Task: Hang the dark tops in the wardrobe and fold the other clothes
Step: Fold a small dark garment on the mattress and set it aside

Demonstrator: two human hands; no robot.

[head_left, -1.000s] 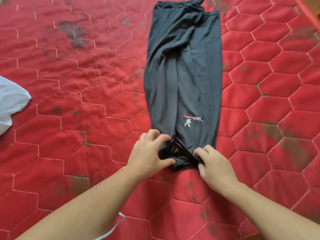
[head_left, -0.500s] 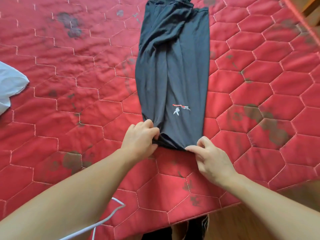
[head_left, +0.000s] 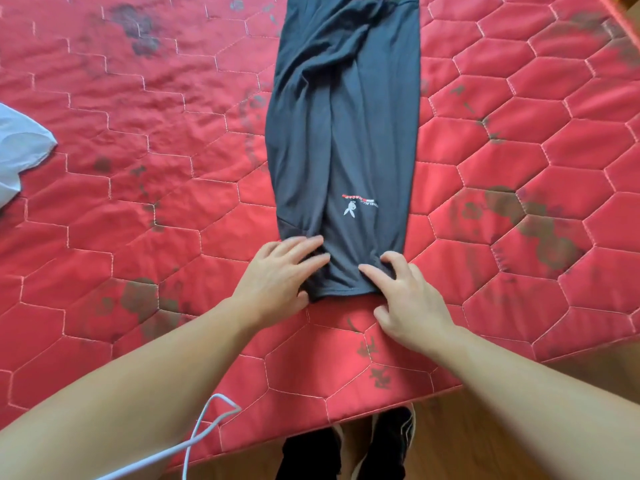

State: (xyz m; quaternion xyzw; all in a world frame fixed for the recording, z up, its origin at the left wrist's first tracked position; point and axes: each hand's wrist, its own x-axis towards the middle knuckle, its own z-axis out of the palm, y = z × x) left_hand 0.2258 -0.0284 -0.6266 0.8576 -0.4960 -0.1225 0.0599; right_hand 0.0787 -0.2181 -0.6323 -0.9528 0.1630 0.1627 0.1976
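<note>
dark garment (head_left: 343, 143) lies folded lengthwise on the red mattress (head_left: 138, 220), running toward 12 o'clock. your left hand (head_left: 277, 277) and right hand (head_left: 407, 299) press its near hem, fingers spread, gripping nothing. next, likely pinch the hem and fold it away.

Bare red mattress (head_left: 145, 209) flanks the folded dark garment (head_left: 343, 140); a white cloth (head_left: 20, 147) crowds its left edge, a white cable (head_left: 204, 431) the near edge.

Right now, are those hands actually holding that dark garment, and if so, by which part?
Neither grips it. The left hand and right hand press with spread fingers on the near end of the dark garment, one at each corner.
</note>
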